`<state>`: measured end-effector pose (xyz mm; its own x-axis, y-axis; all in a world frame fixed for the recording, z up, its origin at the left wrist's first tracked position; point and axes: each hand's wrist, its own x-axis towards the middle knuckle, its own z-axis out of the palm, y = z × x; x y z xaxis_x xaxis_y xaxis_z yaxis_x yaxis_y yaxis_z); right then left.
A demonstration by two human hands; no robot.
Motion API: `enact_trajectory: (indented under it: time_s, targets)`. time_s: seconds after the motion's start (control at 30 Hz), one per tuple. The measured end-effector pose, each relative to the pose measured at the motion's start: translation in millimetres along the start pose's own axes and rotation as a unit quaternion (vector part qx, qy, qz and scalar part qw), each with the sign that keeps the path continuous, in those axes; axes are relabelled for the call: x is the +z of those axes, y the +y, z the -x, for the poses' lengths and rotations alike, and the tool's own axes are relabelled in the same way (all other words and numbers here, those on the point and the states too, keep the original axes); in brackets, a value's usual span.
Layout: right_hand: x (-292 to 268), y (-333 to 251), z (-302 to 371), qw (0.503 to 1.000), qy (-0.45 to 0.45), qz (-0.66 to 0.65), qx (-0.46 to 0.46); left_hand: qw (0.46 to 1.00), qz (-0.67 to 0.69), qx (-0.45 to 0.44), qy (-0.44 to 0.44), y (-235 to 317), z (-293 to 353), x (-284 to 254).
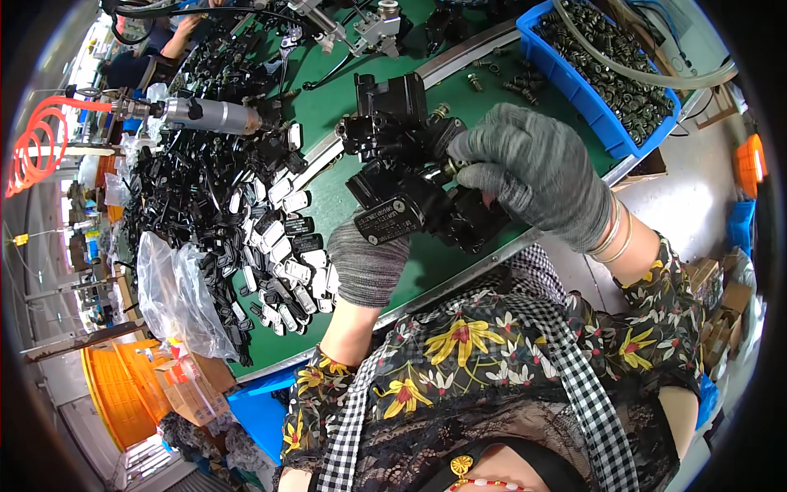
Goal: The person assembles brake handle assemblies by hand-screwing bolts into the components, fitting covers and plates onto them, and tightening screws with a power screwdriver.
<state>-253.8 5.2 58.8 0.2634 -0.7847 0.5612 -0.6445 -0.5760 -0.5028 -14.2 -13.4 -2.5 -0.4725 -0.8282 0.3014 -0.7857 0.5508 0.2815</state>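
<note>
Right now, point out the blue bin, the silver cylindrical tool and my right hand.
Blue bin (584, 102): head view, side wall.
Silver cylindrical tool (211, 116): head view, barrel.
Right hand (541, 170): head view, gloved back.

A crumpled clear plastic bag (176, 287) lies near 1 orange spool (123, 394) and a cardboard box (195, 399) on the left side of a workshop, while at right brown cartons (723, 316) stand near a blue container (741, 223) and an orange object (748, 164) of unclear kind.

Leftward obstacle: parts heap (184, 193), height unclear
</note>
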Motion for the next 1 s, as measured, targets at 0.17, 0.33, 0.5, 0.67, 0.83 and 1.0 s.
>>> enact_trajectory:
  time_s: [0.17,0.33,0.5,0.67,0.83,1.0]
  targets:
    - [7.3,9.0,12.0,0.996,0.051,0.021,-0.074,0.999,0.017,0.045,0.025,-3.2,3.8,8.8]
    - [1.9,-1.1,7.2,0.999,0.002,0.051,-0.01,0.999,-0.015,0.026,0.021,0.3,2.3,4.7]
    - [9.4,-0.6,4.3,0.993,-0.02,-0.017,0.113,1.0,-0.001,-0.031,0.002,-5.5,3.2,6.8]
    - [14.0,4.7,0.9,0.989,-0.049,0.07,0.123,0.999,0.013,-0.035,0.002,-6.0,-1.9,9.7]
    - [-2.3,8.6,-2.9,0.958,-0.151,-0.007,0.244,0.997,0.038,-0.07,0.004,-8.9,1.4,17.2]
    - [5.6,5.6,0.9,0.977,-0.136,0.137,0.094,0.997,0.028,0.032,0.066,-8.7,-4.9,11.6]
